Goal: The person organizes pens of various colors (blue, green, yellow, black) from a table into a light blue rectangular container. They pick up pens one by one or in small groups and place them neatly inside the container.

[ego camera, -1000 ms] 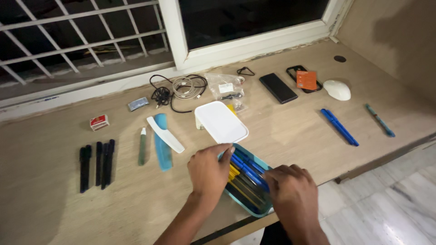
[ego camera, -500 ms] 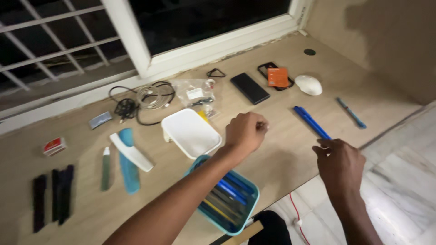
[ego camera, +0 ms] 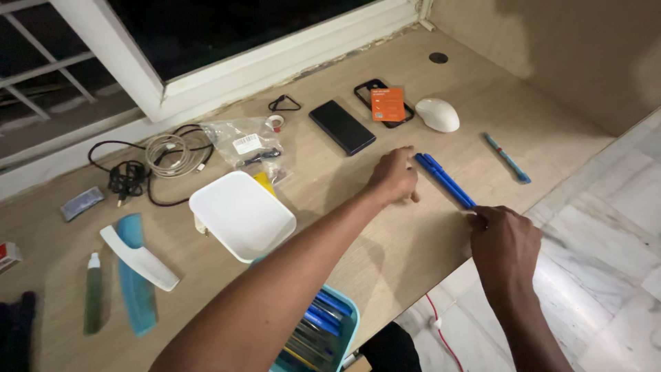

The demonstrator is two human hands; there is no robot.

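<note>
wooden desk (ego camera: 413, 234) under window: our left hand (ego camera: 394, 180), loosely curled, and right hand (ego camera: 502, 241), grip unclear, flank slim blue plastic pens (ego camera: 444, 180); light, stiff, we'd pinch mid-barrel.

we see a white mouse (ego camera: 437, 114) beside an orange card (ego camera: 387, 104) on a black case, a dark phone (ego camera: 341, 127), coiled cables (ego camera: 155, 155), a white lid (ego camera: 242, 215) and a teal pen (ego camera: 507, 158).
</note>
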